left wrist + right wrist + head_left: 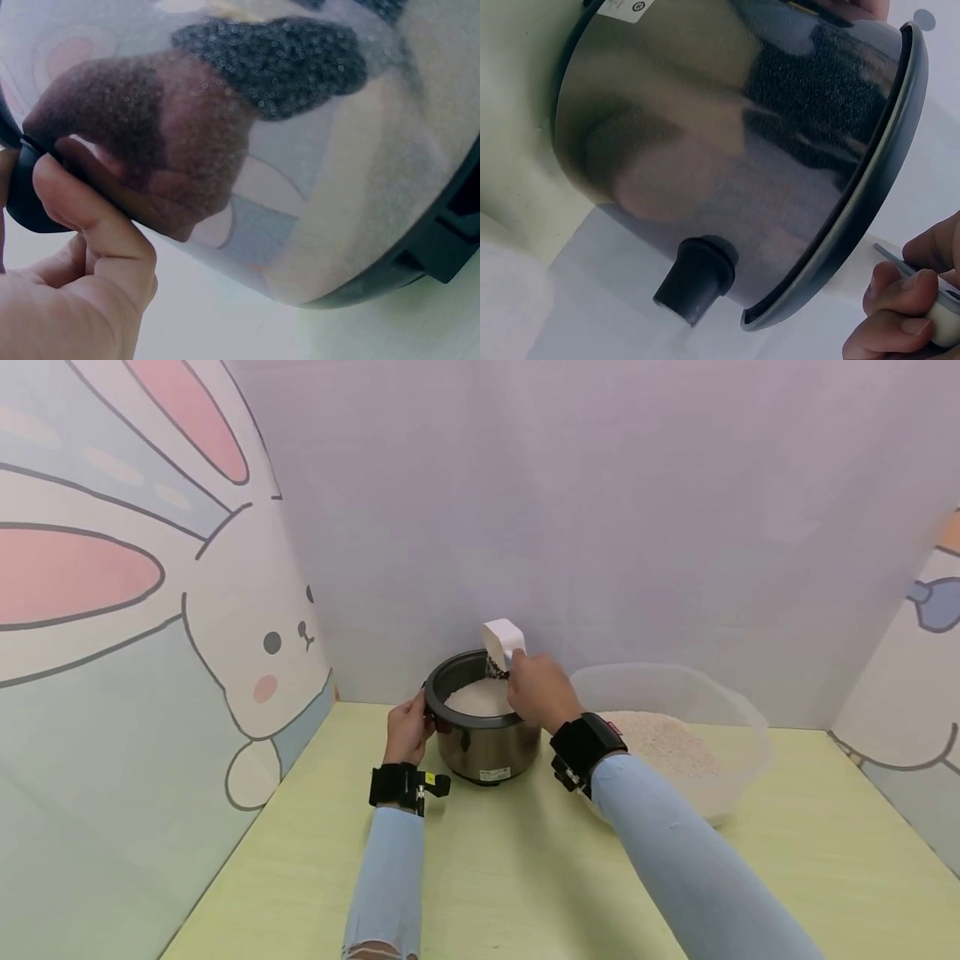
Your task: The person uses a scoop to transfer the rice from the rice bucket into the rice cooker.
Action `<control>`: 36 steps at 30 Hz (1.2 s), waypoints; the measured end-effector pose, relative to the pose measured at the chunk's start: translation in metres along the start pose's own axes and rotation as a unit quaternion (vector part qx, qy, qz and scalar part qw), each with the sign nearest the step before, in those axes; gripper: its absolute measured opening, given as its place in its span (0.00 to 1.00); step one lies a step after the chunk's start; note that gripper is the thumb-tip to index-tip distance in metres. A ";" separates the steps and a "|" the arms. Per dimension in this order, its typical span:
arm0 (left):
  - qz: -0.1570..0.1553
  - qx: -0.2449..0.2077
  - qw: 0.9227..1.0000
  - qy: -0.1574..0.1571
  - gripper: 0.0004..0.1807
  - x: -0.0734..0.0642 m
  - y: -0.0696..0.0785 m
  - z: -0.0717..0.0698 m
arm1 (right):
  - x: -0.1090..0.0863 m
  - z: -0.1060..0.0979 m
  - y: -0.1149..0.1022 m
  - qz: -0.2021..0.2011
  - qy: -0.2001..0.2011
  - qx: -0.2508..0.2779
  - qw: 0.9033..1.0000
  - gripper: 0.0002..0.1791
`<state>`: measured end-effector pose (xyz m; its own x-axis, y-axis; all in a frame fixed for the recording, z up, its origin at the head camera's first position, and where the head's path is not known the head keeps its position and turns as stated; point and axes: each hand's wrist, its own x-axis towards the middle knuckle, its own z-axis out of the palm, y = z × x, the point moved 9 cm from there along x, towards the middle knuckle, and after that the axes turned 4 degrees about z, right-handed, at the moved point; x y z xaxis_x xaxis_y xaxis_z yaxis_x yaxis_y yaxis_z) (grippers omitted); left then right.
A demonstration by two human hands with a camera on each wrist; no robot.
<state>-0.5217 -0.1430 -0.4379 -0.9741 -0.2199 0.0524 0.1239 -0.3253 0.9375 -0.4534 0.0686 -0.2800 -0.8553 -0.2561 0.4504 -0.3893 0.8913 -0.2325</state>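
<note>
far left: wall panel printed with a cartoon rabbit point(251, 660), beside the bench point(480, 885). next, left hand point(406, 729), black wrist strap point(395, 786), light-blue sleeve: thumb and fingers pinch the black side handle point(34, 191) of the rice cooker point(468, 750). cooker stands upright on the bench near the back wall point(420, 527), shiny body, white label point(495, 774) low on front; second black handle point(697, 277) shows in right wrist view. white rice point(476, 698) lies inside it. white measuring cup point(507, 637) is tilted over the cooker's mouth, grains dropping from its lip. right hand point(546, 692) pinches the cup's handle, fingers curled. right of that, partly behind the right arm: translucent tub point(735, 714) on the bench, heap of pale grain point(663, 742) inside. far right: another printed panel point(911, 693).
</note>
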 end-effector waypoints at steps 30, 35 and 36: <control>0.002 0.005 1.000 -0.009 0.19 -0.001 0.004 0.000 | -0.012 0.017 -0.026 -0.049 -0.032 -0.012 0.998 0.21; 0.004 0.004 1.000 -0.009 0.19 -0.002 0.004 0.000 | -0.016 0.018 -0.026 -0.058 -0.028 -0.031 0.997 0.22; 0.004 0.004 1.000 -0.009 0.19 -0.002 0.004 0.000 | -0.017 0.018 -0.026 -0.059 -0.029 -0.034 0.997 0.23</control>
<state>-0.5194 -0.1438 -0.4344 -0.9763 -0.2061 0.0664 0.1308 -0.3165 0.9395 -0.4351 0.0428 -0.2973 -0.8242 -0.3791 0.4206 -0.4650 0.8770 -0.1207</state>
